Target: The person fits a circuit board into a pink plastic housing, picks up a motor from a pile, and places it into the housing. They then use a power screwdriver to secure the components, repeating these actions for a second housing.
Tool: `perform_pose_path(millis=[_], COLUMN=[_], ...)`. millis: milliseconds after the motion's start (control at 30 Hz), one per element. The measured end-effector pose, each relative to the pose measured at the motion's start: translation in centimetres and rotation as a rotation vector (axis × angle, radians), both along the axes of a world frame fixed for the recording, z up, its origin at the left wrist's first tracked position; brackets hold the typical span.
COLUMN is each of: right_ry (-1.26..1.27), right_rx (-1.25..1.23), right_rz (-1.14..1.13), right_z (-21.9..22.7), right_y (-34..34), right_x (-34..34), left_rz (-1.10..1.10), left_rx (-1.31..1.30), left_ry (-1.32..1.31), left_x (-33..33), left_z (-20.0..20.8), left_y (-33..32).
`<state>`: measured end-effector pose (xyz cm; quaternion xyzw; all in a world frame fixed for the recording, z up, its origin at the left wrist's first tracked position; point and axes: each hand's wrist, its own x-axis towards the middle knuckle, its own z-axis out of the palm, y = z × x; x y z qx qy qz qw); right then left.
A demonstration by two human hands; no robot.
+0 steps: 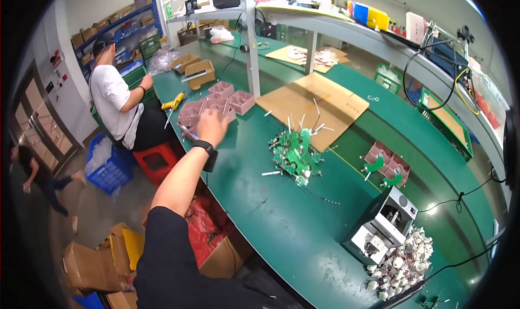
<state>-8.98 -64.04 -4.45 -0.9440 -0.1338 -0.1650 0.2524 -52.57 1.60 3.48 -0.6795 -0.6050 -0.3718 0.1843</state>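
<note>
My left hand [211,126] reaches far out over the green workbench [271,217], its back towards me, with a black watch [206,149] on the wrist. It hovers at the near edge of a cluster of pink compartment trays [216,104] holding thin white sticks. A small pen-like item [188,131] lies right by the fingers; whether the hand grips it is hidden. A pile of green parts with white pins [295,156] lies to the right of the hand. My right hand is out of view.
A person in a white shirt [114,98] sits on a red stool [157,160] at the bench's left side. On the bench are a cardboard sheet [319,100], a yellow glue gun [173,101], more pink trays [387,163], a small grey machine [382,222] and a heap of white parts [403,265].
</note>
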Motion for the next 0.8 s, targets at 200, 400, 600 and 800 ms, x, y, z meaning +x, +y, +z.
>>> perform_pose_path(millis=[200, 400, 600, 800], right_ry=[-0.096, -0.093, 0.000, -0.012], right_rx=[-0.094, -0.119, 0.105, 0.389], right_rz=[-0.004, 0.066, -0.015, -0.138], right_z=[-2.5, -1.5, -0.6, 1.9], right_y=[0.0, -0.1, -0.7, -1.1], right_x=[-1.4, -4.3, -5.5, -7.9], left_rz=[0.481, 0.466, 0.461, -0.071], left_rx=[-0.428, -0.585, -0.491, -0.137], left_ry=[-0.008, -0.082, -0.075, -0.026], left_x=[-8.3, -8.4, -10.8, -6.2], left_z=[-0.8, 1.5, 0.5, 3.2], left_y=[8.3, 10.3, 10.7, 2.8])
